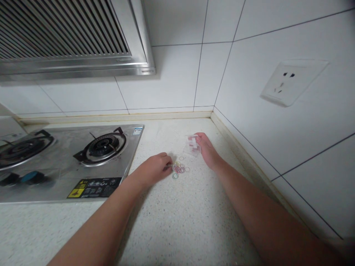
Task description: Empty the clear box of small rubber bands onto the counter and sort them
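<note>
A small heap of thin coloured rubber bands (179,169) lies on the speckled countertop (183,221). My left hand (155,168) rests knuckles up at the left edge of the heap, its fingers curled and pinched at the bands. My right hand (206,149) is a little farther back and to the right, closed on a small clear plastic bag (192,145) that holds a few pink bands. The bag hangs just above the counter behind the heap.
A steel gas hob (69,162) with two burners and blue knobs fills the left. A range hood (72,37) hangs above it. White tiled walls meet in the corner; a wall socket (291,83) sits on the right wall.
</note>
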### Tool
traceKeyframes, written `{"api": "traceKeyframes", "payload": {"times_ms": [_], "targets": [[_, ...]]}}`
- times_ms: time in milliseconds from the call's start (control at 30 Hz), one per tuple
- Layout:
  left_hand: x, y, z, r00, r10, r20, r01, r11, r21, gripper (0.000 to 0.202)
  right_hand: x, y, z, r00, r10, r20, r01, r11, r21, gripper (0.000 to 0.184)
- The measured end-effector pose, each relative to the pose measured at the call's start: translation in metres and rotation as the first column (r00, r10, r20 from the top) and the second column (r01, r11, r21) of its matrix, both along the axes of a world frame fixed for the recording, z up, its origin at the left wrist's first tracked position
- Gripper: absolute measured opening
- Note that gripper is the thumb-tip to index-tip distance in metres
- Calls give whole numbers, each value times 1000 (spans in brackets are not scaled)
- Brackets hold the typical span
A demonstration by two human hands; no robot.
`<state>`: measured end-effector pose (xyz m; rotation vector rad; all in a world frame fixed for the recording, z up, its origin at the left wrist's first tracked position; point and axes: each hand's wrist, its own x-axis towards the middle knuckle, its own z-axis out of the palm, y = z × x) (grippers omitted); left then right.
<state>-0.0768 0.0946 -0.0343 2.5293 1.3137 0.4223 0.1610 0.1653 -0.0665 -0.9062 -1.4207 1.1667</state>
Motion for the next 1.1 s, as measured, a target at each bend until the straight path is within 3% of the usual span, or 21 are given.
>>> {"api": "traceKeyframes", "payload": {"times_ms": [133, 267, 433, 567, 733, 933, 1100], "targets": [[2, 1, -2, 985, 38, 167, -34, 999, -27, 14, 0, 0, 0, 1000, -1, 19, 1, 1000, 6, 33], [4, -1, -1, 953, 5, 303, 23, 996, -90, 19, 0, 2, -2, 999, 3, 39, -4, 1000, 15, 36], [4, -9, 8, 993, -18, 113, 7, 995, 98, 52, 0, 2, -5, 997, -7, 75, 5, 999, 32, 37], [11, -16, 5, 1000, 2, -24, 1, 995, 103, 61, -1, 2, -6, 997, -11, 79, 8, 999, 45, 36], [20, -16, -2, 993, -59, -101, 67, 995, 78, 40, -2, 0, -6, 997, 16, 72, -20, 998, 56, 35], [21, -14, -1, 992, -65, -111, 69, 997, 27, 17, -1, -3, -3, 989, 11, 145, -21, 997, 74, 34], [18, -8, -5, 999, -45, -14, 45, 999, 30, 13, -1, -3, -2, 988, 7, 154, -22, 995, 93, 34]]}}
